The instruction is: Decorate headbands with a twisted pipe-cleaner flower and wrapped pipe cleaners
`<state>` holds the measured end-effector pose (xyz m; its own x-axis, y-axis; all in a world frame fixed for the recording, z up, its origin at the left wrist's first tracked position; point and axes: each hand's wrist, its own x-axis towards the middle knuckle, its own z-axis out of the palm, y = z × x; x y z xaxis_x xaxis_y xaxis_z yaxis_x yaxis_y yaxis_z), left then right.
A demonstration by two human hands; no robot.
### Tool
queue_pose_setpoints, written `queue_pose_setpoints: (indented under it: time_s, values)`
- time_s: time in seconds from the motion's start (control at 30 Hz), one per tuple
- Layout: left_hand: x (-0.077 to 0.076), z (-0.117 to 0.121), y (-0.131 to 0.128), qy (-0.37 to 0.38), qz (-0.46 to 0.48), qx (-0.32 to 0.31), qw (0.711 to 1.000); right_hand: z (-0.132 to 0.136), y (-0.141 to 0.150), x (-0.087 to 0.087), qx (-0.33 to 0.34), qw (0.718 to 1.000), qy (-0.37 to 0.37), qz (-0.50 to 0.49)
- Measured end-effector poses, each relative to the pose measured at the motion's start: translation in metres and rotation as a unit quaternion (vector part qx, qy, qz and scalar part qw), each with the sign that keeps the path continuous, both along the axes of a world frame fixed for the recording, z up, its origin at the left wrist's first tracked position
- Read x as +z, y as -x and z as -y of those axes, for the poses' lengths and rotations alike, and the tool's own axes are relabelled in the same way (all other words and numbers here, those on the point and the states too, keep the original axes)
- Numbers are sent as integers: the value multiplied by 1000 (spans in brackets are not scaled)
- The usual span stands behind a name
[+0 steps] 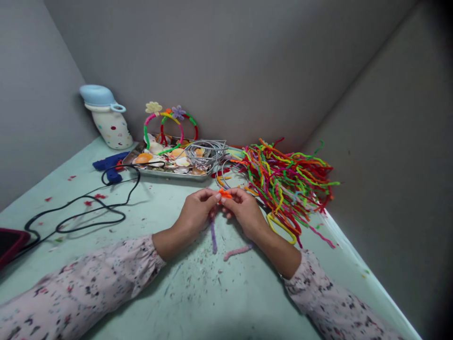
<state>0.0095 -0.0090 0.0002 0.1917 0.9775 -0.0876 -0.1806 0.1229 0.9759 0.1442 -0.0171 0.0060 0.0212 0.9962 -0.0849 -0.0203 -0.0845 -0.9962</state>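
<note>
Between my fingertips, over the middle of the table, is a small bent piece of orange pipe cleaner. My left hand pinches it from the left, and my right hand pinches its other side. Both hands are closed, and the fingers hide part of the piece. A purple pipe cleaner shows just below my left hand; its upper end is hidden by the fingers. Under my right wrist lies a pink pipe cleaner on the table.
A large heap of coloured pipe cleaners lies to the right. Behind my hands, a metal tray holds shells, a grey wire coil and headbands with flowers. Leftward are a blue glue gun, black cable, bottle and phone.
</note>
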Motion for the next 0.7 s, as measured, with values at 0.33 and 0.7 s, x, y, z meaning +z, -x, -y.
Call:
queue_pose_setpoints:
  time_s: [0.33,0.7]
  values:
    - [14,-3,-5,-110,-179,22,977,5,-5,11,8,1000,-23,-10]
    - [10,-12,-6,-274,-320,-15,907,-8,-12,-6,9,995,3,-99]
